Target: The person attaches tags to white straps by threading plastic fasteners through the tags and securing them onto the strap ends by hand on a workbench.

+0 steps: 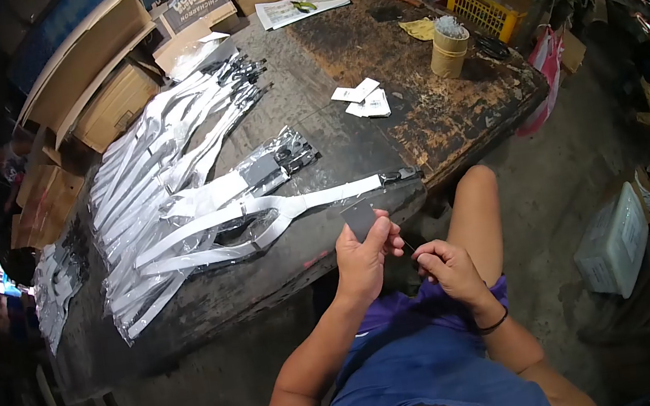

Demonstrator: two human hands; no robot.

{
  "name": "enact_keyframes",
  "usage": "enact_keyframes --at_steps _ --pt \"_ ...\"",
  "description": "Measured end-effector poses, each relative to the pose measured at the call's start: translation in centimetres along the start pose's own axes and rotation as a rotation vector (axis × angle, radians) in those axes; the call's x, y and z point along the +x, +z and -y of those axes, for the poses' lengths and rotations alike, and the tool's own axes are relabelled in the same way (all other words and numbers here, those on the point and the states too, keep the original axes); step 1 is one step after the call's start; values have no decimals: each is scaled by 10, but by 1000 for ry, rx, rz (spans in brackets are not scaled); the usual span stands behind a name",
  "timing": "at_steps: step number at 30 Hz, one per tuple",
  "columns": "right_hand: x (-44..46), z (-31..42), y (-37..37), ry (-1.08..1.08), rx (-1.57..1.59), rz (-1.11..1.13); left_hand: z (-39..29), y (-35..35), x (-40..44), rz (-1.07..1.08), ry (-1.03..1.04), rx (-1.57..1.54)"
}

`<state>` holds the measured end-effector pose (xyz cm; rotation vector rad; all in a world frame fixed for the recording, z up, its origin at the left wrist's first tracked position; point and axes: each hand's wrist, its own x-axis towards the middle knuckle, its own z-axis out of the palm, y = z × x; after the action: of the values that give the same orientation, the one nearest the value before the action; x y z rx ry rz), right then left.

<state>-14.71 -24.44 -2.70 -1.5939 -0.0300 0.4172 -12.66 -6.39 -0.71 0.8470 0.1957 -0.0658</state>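
My left hand is closed on a small dark grey card tag, held upright over the table's front edge. Just right of it, my right hand pinches a thin dark strand that runs toward the left fingers; its exact kind is too small to tell. Beyond the tag lies a white webbing strap with a black buckle on its end. Behind that strap, another white strap in clear plastic lies with a grey card and black clips.
Rows of bagged white straps cover the table's left side. White labels, a tan cup of small clear pieces and a yellow crate sit toward the right. Cardboard boxes line the back. A clear plastic bin stands on the floor.
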Motion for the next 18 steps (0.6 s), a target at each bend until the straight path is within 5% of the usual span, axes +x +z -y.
enact_keyframes --at_steps 3,7,10,18 --pt "3 -13 -10 -129 -139 -110 -3 1 0 11 -11 3" --pt "12 11 -26 -217 100 -328 2 -7 -1 2 -45 189" --pt "18 36 -13 -343 191 -282 4 0 -8 21 -81 282" --pt "48 29 8 -669 -229 -170 13 0 -22 107 -74 391"
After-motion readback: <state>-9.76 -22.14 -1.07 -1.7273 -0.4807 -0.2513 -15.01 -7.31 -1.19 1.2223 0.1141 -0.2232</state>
